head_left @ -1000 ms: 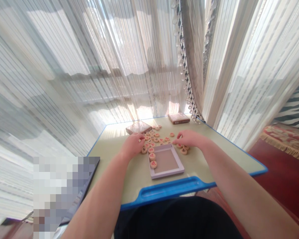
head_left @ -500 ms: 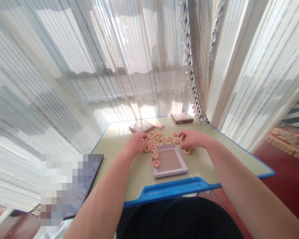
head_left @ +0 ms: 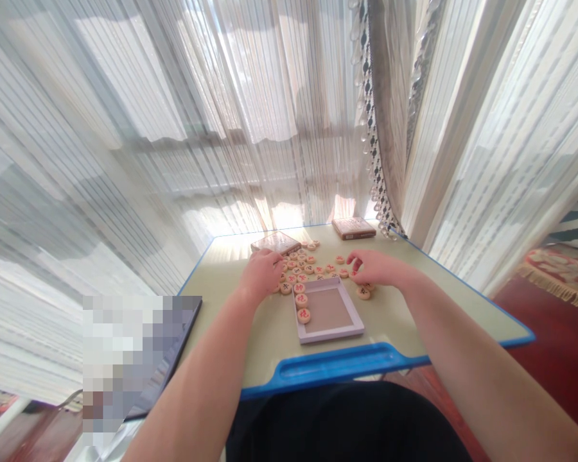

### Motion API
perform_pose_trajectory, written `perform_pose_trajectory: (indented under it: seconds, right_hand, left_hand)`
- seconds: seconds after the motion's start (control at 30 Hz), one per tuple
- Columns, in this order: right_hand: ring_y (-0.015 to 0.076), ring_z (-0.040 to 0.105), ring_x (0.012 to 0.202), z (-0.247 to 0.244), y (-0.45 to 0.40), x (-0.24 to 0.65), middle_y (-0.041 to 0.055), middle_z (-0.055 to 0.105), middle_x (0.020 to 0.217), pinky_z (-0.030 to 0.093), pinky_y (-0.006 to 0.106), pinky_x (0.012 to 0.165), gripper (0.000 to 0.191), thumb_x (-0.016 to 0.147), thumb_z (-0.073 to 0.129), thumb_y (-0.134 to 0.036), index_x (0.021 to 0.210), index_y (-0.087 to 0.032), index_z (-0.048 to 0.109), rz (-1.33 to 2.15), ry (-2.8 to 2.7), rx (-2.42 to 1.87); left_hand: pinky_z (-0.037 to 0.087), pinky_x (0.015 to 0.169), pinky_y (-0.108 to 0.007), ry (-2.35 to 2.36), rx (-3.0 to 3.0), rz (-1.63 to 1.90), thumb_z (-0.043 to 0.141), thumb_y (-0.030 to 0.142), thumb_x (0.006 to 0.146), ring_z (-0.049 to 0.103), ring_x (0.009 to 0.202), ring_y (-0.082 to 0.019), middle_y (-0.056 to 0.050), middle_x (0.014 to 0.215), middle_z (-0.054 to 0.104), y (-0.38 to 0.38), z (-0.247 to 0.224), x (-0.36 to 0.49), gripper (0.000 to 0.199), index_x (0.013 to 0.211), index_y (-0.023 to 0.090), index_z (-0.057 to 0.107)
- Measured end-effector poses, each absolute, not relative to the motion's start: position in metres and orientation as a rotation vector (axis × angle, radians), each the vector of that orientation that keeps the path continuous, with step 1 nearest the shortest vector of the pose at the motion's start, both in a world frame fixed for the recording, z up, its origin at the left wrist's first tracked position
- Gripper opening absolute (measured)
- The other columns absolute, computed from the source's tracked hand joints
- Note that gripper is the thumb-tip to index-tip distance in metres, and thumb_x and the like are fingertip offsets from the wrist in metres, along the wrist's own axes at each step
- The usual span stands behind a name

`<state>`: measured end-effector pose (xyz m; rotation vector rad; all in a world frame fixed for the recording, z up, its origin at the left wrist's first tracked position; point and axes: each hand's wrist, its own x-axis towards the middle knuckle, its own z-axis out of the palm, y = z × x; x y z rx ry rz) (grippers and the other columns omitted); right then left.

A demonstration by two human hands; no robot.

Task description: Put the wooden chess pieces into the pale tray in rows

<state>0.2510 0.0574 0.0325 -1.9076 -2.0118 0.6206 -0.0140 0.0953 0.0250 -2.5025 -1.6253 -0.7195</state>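
Note:
Many round wooden xiangqi pieces with red or black characters lie loosely on the table, among them a black-marked piece (head_left: 286, 288) near my left hand. My left hand (head_left: 261, 274) is over the left edge of the pile, fingers bent together; what they hold, if anything, is too small to make out. Over the right side, my right hand (head_left: 376, 268) curves with thumb and forefinger apart, close to a red-marked piece (head_left: 354, 274). In front is a shallow open box tray (head_left: 331, 336) with a red piece (head_left: 303, 316) and two more in a column along its left side.
Two flat boxes, a left box (head_left: 275, 243) and a right box (head_left: 353, 228), lie at the table's far side. The pale green table (head_left: 390, 321) has a blue rim and a front groove. A dark-edged panel (head_left: 185, 340), partly blurred, stands at left; curtains (head_left: 270, 128) hang behind.
My left hand has drawn slightly left and up, its fingers now bent nearer together. My right hand is almost unmoved, and the three pieces in the tray are the same.

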Motion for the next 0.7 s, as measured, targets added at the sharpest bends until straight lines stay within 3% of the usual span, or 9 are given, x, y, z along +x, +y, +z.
perform_pose_trajectory:
  seconds: [0.1, 0.23, 0.4, 0.57, 0.7]
  right_hand:
    - [0.0163, 0.059, 0.061, 0.032, 0.057, 0.252, 0.0065, 0.063, 0.092, 0.041, 0.026, 0.050, 0.044, 0.059, 0.063, -0.020, 0.103, -0.018, 0.054, 0.596, -1.988, -1.925]
    - [0.0200, 0.059, 0.067, 0.033, 0.058, 0.252, 0.0067, 0.064, 0.083, 0.042, 0.028, 0.055, 0.029, 0.060, 0.062, -0.022, 0.088, -0.017, 0.059, 0.525, -2.004, -2.023]
    - [0.0210, 0.059, 0.072, 0.032, 0.060, 0.252, 0.0058, 0.065, 0.083, 0.043, 0.029, 0.059, 0.021, 0.061, 0.060, -0.024, 0.081, -0.018, 0.062, 0.461, -2.054, -2.018]
    - [0.0206, 0.060, 0.071, 0.030, 0.060, 0.250, 0.0060, 0.066, 0.080, 0.042, 0.027, 0.056, 0.019, 0.059, 0.061, -0.022, 0.078, -0.018, 0.062, 0.459, -2.065, -2.004]
    - [0.0196, 0.059, 0.070, 0.031, 0.060, 0.252, 0.0056, 0.066, 0.079, 0.041, 0.026, 0.056, 0.019, 0.063, 0.062, -0.032, 0.076, -0.018, 0.062, 0.422, -1.994, -1.997]
  left_hand:
    - [0.043, 0.086, -0.030, -1.724, -2.493, -0.685, 0.037, 0.015, 0.077, 0.055, 0.094, -0.019, -0.006, 0.100, 0.062, 0.094, 0.028, -0.013, 0.033, 0.094, 0.019, 0.065]
    - [0.045, 0.080, -0.029, -1.845, -2.314, -0.805, 0.038, 0.004, 0.066, 0.057, 0.090, -0.019, -0.006, 0.099, 0.063, 0.091, 0.035, -0.017, 0.042, 0.097, 0.019, 0.062]
    - [0.045, 0.078, -0.029, -1.933, -2.184, -0.981, 0.038, 0.005, 0.068, 0.059, 0.088, -0.019, -0.004, 0.092, 0.067, 0.088, 0.041, -0.021, 0.040, 0.100, 0.018, 0.059]
    - [0.045, 0.077, -0.030, -1.967, -2.194, -0.923, 0.039, 0.010, 0.071, 0.059, 0.088, -0.020, -0.004, 0.093, 0.067, 0.087, 0.041, -0.018, 0.033, 0.095, 0.019, 0.061]
    - [0.046, 0.073, -0.030, -1.990, -2.202, -0.863, 0.039, 0.012, 0.072, 0.059, 0.086, -0.020, -0.005, 0.092, 0.067, 0.087, 0.042, -0.017, 0.033, 0.092, 0.020, 0.063]
